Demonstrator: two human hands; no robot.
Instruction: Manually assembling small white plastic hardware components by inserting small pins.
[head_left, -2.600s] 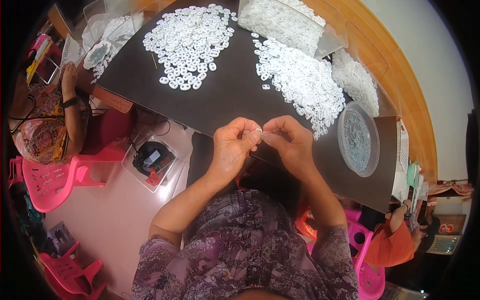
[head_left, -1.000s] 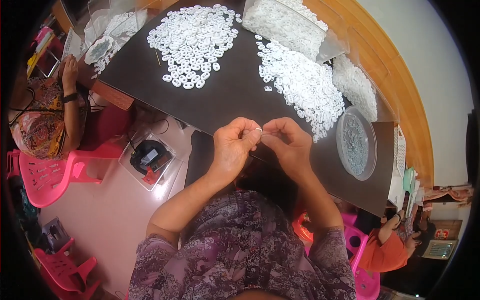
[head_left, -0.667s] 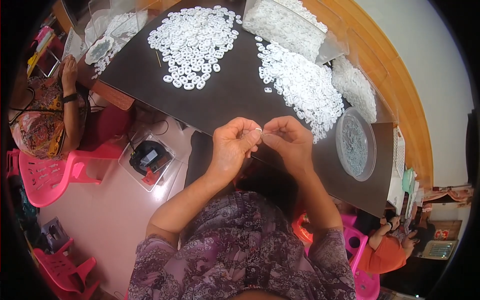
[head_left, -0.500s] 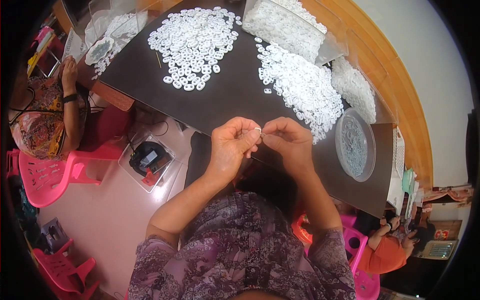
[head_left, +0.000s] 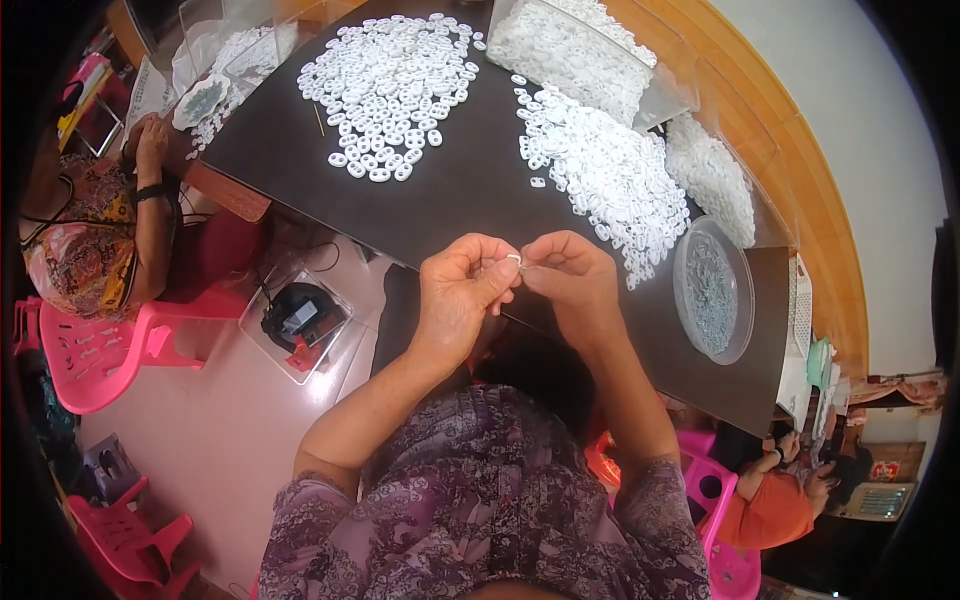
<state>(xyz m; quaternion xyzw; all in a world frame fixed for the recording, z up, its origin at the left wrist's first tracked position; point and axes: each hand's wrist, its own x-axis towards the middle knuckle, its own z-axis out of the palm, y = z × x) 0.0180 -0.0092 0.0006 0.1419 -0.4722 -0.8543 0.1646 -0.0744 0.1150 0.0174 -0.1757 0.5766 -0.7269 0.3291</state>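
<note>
My left hand [head_left: 463, 295] is closed in a pinch on a small white plastic piece [head_left: 514, 257], its edge showing between thumb and forefinger over the near table edge. Thumb and fingers of my right hand [head_left: 575, 285] are pressed together right beside that piece; whatever they pinch is too small to make out. Beyond my hands lies a heap of white oval pieces with two holes [head_left: 390, 90]. To the right spreads a second heap of smaller white two-holed pieces [head_left: 605, 175]. A round clear dish [head_left: 742, 318] holds many tiny grey-blue parts.
The dark table [head_left: 270, 130] carries a clear bin [head_left: 570, 65] full of white pieces and a filled bag [head_left: 710, 180]. A thin stick [head_left: 318, 120] lies by the oval heap. One person [head_left: 90, 235] sits left near a pink chair [head_left: 100, 360]; another in orange [head_left: 770, 510] sits right.
My right hand has shifted very slightly left, closer against the white piece. My left hand keeps its pinch. The seated person at left has lowered their hand a little.
</note>
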